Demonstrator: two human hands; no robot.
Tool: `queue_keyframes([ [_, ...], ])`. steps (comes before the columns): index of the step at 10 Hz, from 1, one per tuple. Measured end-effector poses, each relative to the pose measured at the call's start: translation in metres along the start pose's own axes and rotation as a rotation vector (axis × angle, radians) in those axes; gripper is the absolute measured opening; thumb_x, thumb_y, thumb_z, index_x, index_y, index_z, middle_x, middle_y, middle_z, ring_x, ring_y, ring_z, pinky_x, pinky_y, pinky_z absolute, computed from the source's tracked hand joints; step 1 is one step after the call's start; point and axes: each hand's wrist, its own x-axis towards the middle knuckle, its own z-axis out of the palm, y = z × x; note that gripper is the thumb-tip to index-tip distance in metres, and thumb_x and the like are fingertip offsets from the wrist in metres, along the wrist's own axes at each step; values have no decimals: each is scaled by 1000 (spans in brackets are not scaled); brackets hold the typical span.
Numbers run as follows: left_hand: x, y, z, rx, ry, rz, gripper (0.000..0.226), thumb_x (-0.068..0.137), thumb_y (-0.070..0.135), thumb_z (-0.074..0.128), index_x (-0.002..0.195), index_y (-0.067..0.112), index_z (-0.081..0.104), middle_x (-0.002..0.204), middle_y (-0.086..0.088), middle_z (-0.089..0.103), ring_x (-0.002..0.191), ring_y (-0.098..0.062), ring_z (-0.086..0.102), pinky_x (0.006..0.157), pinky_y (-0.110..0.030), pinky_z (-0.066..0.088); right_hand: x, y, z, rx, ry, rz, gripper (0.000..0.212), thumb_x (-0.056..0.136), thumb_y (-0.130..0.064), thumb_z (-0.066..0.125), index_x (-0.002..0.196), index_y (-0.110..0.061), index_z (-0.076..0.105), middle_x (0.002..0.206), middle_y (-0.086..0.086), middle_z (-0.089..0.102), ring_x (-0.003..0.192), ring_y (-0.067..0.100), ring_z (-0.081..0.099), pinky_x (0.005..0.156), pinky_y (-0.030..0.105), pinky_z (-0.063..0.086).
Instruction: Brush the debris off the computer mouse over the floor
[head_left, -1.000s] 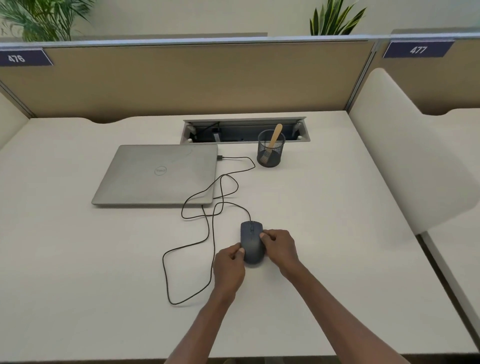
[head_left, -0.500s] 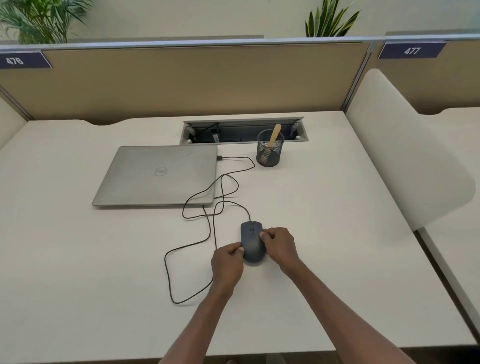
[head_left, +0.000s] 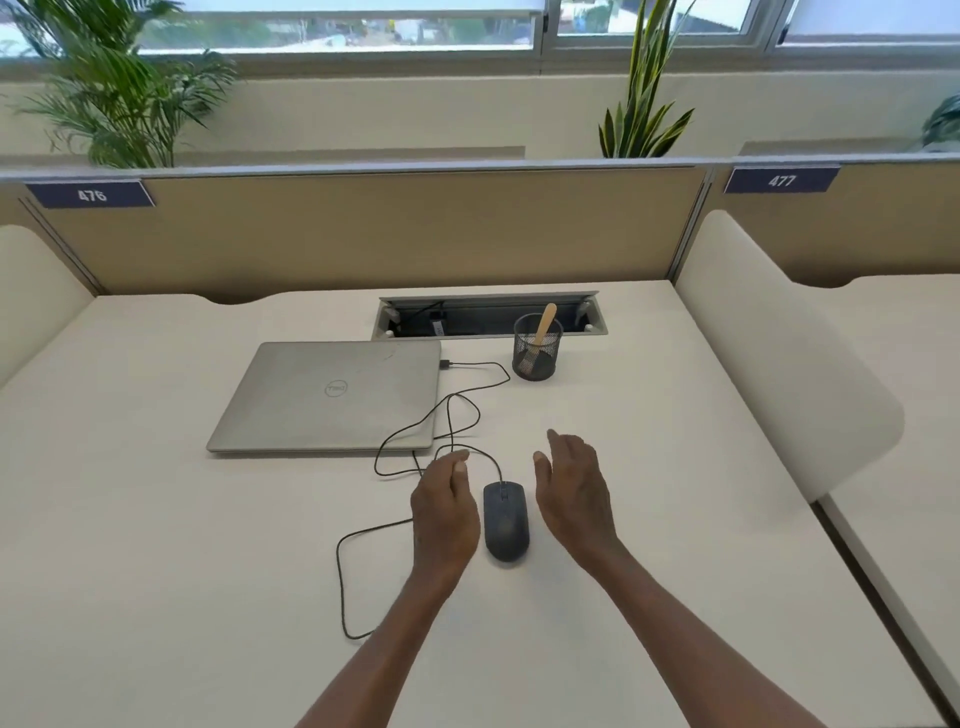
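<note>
A dark wired computer mouse (head_left: 505, 521) lies on the white desk (head_left: 156, 571). Its black cable (head_left: 363, 545) loops left and runs up to the closed silver laptop (head_left: 332, 397). My left hand (head_left: 445, 506) hovers just left of the mouse, fingers loosely apart, holding nothing. On the other side my right hand (head_left: 574, 493) is open, a small gap away from the mouse. A brush with a wooden handle (head_left: 544, 326) stands in a black mesh cup (head_left: 537, 348) behind the mouse.
An open cable tray (head_left: 488, 314) is set into the desk behind the laptop. A tan partition (head_left: 363, 228) closes the back. A white divider panel (head_left: 779, 374) stands on the right, with the floor gap (head_left: 883, 613) beyond the desk's right edge.
Both hands have let go of the mouse and moved apart to either side of it. The camera has tilted up, showing the windows and plants.
</note>
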Motion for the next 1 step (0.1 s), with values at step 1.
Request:
queue_keyframes([
  [1, 15, 12, -6, 214, -45, 228, 48, 106, 19, 45, 153, 10, 39, 162, -3, 36, 153, -17, 25, 123, -29, 21, 12, -9, -15, -114, 90, -129, 52, 103, -30, 50, 147, -2, 45, 150, 21, 48, 141, 35, 42, 115, 43, 39],
])
